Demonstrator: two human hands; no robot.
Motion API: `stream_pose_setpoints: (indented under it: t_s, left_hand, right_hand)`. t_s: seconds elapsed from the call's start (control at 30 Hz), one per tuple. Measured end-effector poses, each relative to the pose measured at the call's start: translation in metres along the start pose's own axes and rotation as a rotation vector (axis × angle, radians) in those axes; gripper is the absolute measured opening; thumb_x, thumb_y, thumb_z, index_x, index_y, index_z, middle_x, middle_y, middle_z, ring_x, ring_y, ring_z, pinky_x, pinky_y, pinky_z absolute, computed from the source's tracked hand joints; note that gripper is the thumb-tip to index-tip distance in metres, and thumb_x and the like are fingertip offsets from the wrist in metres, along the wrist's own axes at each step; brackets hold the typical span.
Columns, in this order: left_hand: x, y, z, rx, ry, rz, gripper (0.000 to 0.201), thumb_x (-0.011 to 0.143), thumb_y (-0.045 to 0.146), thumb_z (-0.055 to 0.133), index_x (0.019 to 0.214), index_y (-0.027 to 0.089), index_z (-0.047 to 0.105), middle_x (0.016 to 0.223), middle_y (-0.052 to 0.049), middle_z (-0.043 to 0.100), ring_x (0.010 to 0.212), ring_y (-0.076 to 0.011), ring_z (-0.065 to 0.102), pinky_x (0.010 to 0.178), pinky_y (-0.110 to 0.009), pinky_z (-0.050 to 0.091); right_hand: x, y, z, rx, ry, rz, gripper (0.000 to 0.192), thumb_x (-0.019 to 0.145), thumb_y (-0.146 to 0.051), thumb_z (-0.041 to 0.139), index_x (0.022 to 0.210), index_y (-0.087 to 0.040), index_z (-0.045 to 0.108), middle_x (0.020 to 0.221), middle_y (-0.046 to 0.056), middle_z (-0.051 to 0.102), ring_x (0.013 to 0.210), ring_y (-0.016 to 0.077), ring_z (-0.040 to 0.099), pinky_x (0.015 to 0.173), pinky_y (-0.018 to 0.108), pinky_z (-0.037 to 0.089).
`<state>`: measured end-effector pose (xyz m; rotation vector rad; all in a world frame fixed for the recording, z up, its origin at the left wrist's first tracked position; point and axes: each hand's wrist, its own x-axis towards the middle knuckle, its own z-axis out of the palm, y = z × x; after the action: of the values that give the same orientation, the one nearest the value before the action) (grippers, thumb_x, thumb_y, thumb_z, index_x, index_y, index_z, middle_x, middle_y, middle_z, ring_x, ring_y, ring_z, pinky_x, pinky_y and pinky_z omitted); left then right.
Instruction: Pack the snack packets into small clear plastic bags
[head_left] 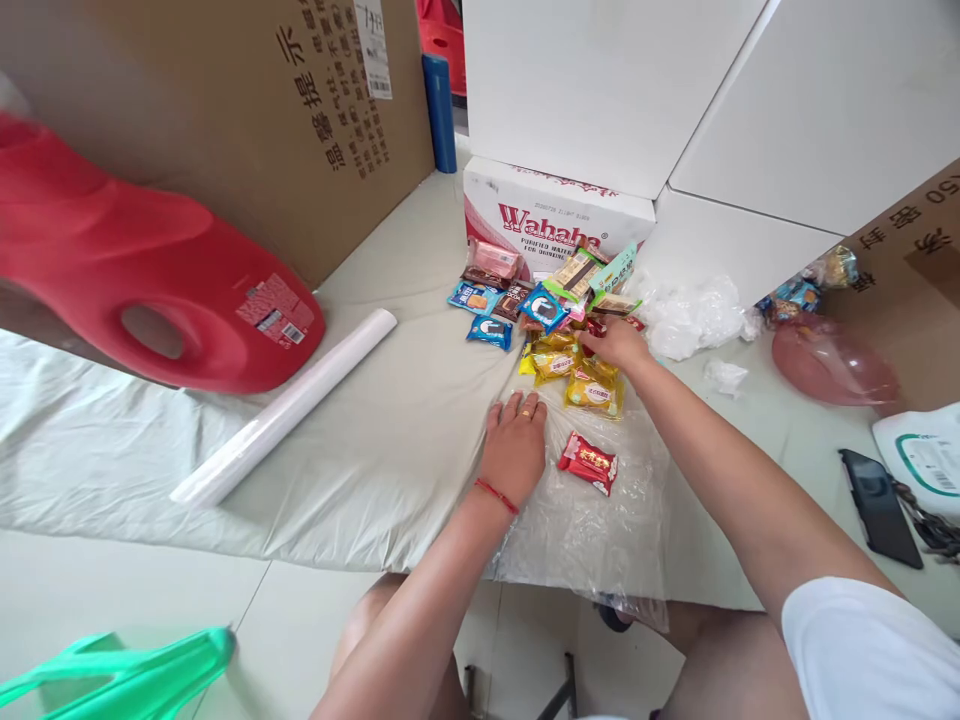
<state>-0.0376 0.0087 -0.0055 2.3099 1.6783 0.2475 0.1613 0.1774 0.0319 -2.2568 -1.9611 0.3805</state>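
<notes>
My left hand (pixel 516 440) lies flat on the cloth with its fingers a little apart, holding nothing. To its right, a red wrapped snack packet (pixel 589 463) rests on a clear plastic bag (pixel 600 540). My right hand (pixel 621 345) reaches into the pile of wrapped snacks, its fingers closed at red wrappers (pixel 598 326); what they grip is partly hidden. Just below that hand are yellow snack packets (pixel 594 390). Behind lie blue packets (pixel 490 331), a pink packet (pixel 495 259) and green-edged packets (pixel 576 273).
A Wahaha carton (pixel 551 210) stands behind the pile. Crumpled clear plastic (pixel 694 315), a reddish balloon-like object (pixel 832 360) and a phone (pixel 879 507) are on the right. On the left are a white roll (pixel 285 410), a red jug (pixel 187 270) and a big cardboard box (pixel 225 120).
</notes>
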Motion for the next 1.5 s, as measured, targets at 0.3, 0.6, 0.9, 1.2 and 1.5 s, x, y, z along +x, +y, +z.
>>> stream_pose_setpoints:
  t_s: [0.3, 0.6, 0.9, 1.2, 1.5]
  left_hand:
    - [-0.003, 0.0, -0.003, -0.031, -0.029, -0.001, 0.049, 0.102, 0.02, 0.037, 0.149, 0.019, 0.05, 0.161, -0.01, 0.045, 0.152, -0.0289, 0.035, 0.123, -0.057, 0.029]
    - [-0.011, -0.008, 0.0, -0.071, 0.046, 0.008, 0.045, 0.1, 0.026, 0.043, 0.142, 0.017, 0.057, 0.161, -0.012, 0.046, 0.152, -0.0288, 0.035, 0.124, -0.055, 0.028]
    - [-0.021, -0.006, 0.002, -0.017, 0.095, -0.028, 0.043, 0.099, 0.025, 0.046, 0.138, 0.015, 0.061, 0.156, -0.017, 0.05, 0.151, -0.0323, 0.037, 0.123, -0.055, 0.03]
    - [-0.024, -0.004, -0.006, -0.028, 0.188, 0.197, 0.039, 0.104, 0.025, 0.038, 0.129, 0.02, 0.067, 0.152, -0.009, 0.057, 0.155, -0.0268, 0.03, 0.129, -0.057, 0.014]
    - [-0.024, 0.0, 0.004, -0.045, 0.048, 0.101, 0.044, 0.105, 0.032, 0.035, 0.142, 0.023, 0.058, 0.159, -0.009, 0.048, 0.154, -0.0285, 0.032, 0.125, -0.062, 0.02]
  right_hand:
    - [-0.023, -0.024, -0.032, 0.281, -0.015, -0.067, 0.027, 0.081, -0.035, 0.068, 0.1, -0.016, 0.074, 0.088, 0.006, 0.073, 0.082, 0.0239, 0.067, 0.077, 0.033, 0.052]
    - [-0.176, 0.021, -0.03, 0.124, 0.116, -0.625, 0.04, 0.102, -0.04, 0.049, 0.134, -0.022, 0.066, 0.103, 0.01, 0.071, 0.096, 0.0263, 0.058, 0.096, 0.044, 0.043]
    - [-0.219, 0.036, 0.02, -0.055, -0.103, -0.591, 0.074, 0.098, -0.056, 0.054, 0.157, -0.014, 0.037, 0.153, 0.018, 0.048, 0.141, 0.0358, 0.037, 0.114, 0.054, 0.034]
    - [-0.222, 0.044, 0.017, 0.084, 0.039, -0.381, 0.048, 0.101, -0.049, 0.049, 0.136, -0.018, 0.06, 0.121, 0.015, 0.065, 0.108, 0.0317, 0.054, 0.095, 0.047, 0.048]
    - [-0.221, 0.034, 0.03, -0.193, -0.042, -0.371, 0.047, 0.095, -0.044, 0.062, 0.136, -0.021, 0.059, 0.123, 0.017, 0.066, 0.11, 0.0362, 0.051, 0.088, 0.05, 0.045]
